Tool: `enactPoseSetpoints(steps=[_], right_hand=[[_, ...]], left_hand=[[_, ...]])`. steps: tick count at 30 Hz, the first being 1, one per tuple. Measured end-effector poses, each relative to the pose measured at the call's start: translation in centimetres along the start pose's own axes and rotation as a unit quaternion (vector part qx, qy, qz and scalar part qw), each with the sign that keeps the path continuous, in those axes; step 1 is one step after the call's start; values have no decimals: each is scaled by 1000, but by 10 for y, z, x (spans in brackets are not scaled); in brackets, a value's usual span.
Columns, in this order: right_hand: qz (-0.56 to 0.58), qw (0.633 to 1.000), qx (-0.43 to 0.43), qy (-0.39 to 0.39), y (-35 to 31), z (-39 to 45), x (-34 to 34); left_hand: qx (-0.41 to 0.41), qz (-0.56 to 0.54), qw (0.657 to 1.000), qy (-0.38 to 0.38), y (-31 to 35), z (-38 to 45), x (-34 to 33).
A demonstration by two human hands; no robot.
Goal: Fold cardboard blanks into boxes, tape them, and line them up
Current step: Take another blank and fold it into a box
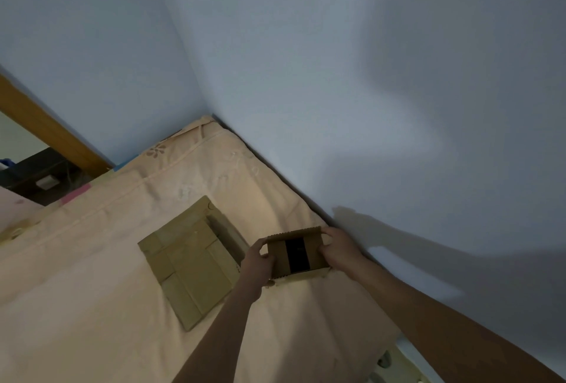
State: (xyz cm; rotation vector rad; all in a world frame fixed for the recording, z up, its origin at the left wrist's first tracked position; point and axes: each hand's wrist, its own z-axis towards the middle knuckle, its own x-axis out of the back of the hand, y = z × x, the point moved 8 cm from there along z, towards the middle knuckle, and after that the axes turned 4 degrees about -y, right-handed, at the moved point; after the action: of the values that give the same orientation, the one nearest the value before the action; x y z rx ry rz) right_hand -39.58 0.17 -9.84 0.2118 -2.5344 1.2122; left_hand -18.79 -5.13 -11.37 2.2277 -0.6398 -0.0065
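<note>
Box (296, 252) held up near the bed's (92, 260) wall-side edge — left hand (256, 261) gripping one side, right hand (338, 248) the other, top flaps ajar over a dark gap. Flat blanks (190, 263) stacked mid-bed, just left of it.

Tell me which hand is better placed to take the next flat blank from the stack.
Probably the left hand. It grips the box on the side next to the stack of blanks. The right hand holds the far side, by the wall.
</note>
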Motion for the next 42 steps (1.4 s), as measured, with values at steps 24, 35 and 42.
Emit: enactPoseSetpoints(steps=[24,35,42], right_hand=[[-131,976,67,-158,-39,-45,-86],[-116,966,45,-226,-7,-39,-106],[-118,966,68,-220,5,-41,-102]], left_hand=[[11,-145,982,122,-81,-127,66],[41,-225,960,162,-135,-147,44],[60,-264,951,148,-143,-150,29]])
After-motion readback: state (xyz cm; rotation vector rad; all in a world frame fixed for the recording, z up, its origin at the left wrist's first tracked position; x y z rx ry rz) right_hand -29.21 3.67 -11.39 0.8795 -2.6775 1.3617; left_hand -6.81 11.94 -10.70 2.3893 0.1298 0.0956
